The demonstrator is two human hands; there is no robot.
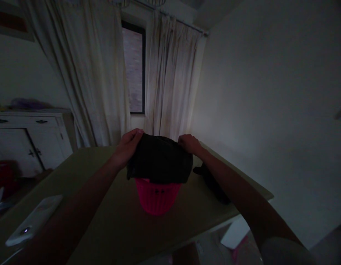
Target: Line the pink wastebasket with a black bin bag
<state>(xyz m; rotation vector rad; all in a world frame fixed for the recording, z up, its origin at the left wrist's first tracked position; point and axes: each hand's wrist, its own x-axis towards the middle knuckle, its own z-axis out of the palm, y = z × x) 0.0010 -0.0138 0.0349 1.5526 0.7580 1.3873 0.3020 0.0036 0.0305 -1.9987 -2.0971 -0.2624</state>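
Observation:
Both hands hold a black cloth (161, 158) by its two upper corners, over the top of a pink plastic basket (158, 198). My left hand (129, 145) pinches the cloth's left corner, thumb on top. On the right corner, my right hand (188, 143) is closed with its fingers curled in. The cloth's lower edge hangs in front of the basket's rim and hides most of the opening. What the basket holds, apart from a bit of pink at the rim, I cannot make out.
The basket stands on a greenish table (112, 221). A dark item (211, 182) lies beside my right forearm. At the table's left lies a white object (35, 221). Behind are curtains (170, 73), a window (134, 70) and a white cabinet (51, 141); a wall (270, 110) bounds the right.

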